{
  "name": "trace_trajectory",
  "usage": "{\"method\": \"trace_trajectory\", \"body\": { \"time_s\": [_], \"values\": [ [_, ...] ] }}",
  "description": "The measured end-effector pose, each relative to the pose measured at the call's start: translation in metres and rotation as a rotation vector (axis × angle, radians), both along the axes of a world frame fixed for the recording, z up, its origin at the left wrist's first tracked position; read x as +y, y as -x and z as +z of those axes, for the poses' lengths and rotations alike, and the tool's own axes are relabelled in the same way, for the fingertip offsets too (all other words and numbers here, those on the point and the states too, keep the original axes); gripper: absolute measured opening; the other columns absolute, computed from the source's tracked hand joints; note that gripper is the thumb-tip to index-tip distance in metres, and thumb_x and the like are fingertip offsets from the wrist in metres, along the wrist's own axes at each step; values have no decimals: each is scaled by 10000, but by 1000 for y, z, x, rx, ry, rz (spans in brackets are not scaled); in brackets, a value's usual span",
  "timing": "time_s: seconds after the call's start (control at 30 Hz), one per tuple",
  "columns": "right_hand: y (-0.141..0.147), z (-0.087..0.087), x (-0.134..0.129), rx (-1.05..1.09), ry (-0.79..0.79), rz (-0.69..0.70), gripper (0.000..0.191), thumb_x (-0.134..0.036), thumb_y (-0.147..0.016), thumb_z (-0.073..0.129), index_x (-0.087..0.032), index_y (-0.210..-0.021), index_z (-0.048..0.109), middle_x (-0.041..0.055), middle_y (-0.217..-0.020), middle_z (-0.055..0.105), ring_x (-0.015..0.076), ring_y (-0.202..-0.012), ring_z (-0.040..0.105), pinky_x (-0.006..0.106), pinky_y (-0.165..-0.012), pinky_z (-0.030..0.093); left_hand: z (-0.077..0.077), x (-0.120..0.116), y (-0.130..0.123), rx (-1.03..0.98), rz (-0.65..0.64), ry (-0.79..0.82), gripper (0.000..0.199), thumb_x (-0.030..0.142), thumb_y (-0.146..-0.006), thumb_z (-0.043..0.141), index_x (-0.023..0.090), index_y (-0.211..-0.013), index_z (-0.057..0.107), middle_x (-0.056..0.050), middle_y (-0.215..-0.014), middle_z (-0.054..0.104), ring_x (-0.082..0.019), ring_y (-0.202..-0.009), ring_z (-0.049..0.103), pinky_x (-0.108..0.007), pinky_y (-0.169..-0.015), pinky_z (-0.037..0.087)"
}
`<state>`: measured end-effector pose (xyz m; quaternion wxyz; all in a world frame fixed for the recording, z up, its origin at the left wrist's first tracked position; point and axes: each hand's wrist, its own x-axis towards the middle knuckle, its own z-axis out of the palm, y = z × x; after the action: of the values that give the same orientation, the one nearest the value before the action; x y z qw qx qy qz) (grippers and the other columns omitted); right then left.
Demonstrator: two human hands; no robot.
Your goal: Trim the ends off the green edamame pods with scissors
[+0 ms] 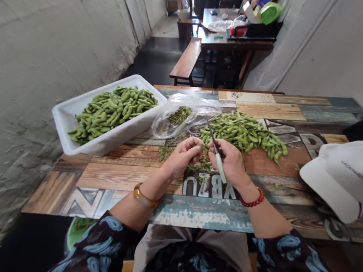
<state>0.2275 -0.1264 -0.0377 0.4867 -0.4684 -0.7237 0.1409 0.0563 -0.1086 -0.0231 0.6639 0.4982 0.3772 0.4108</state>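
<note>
My left hand (183,155) is closed in a pinch, with a bit of green pod (203,147) showing at the fingertips. Wrapped in my right hand (231,161) is a small knife (221,167) with a pale green handle; its narrow dark blade points forward and left. Both hands are close together over scattered green trimmings (165,152). Just beyond them lies a loose heap of green soybean pods (245,132). A clear plastic bag (162,125) with small green scraps in it is in front of my left hand.
On the left, a white plastic tub (110,143) holds many more pods. A white cap (347,172) lies at the right of the patterned wooden table (114,176). Farther off are a bench (187,59) and another table with boxes and bags. Walls run along both sides.
</note>
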Motion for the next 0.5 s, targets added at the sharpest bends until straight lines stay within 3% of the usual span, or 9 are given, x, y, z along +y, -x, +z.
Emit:
{"method": "trace_trajectory", "body": {
  "time_s": [0.1, 0.33, 0.4, 0.5],
  "values": [
    [-2, 1, 0, -34, 42, 11, 195, -149, -784, 577, -213, -958, 640, 44, -889, 728, 194, -793, 688, 313, -763, 556, 1, 0, 3, 93, 20, -105, 275, 377, -770, 722, 164, -908, 616, 48, -650, 508, -54, -497, 349, -194, -469, 250],
    [-2, 0, 1, 14, 81, 18, 186, -178, -786, 583, -211, -955, 652, 42, -882, 729, 193, -756, 681, 316, -745, 556, 0, 6, 6, 422, 27, -409, 106, 253, -763, 694, 148, -753, 684, -28, -736, 654, -135, -713, 536, -232, -660, 393],
    [-2, 2, 1, 62, 90, -1, 160, -199, -804, 579, -209, -943, 657, 36, -859, 725, 181, -725, 675, 304, -730, 554, -1, 6, 6, 430, -24, -387, 124, 266, -773, 691, 144, -750, 693, -24, -710, 646, -126, -686, 528, -231, -651, 388],
    [-5, 4, 2, 107, 106, -69, 161, -214, -823, 591, -203, -968, 661, 34, -846, 714, 175, -712, 665, 303, -738, 552, -3, 4, 7, 284, -44, -202, 211, 352, -789, 696, 142, -787, 668, 4, -643, 593, -82, -555, 446, -207, -540, 330]
  ]
}}
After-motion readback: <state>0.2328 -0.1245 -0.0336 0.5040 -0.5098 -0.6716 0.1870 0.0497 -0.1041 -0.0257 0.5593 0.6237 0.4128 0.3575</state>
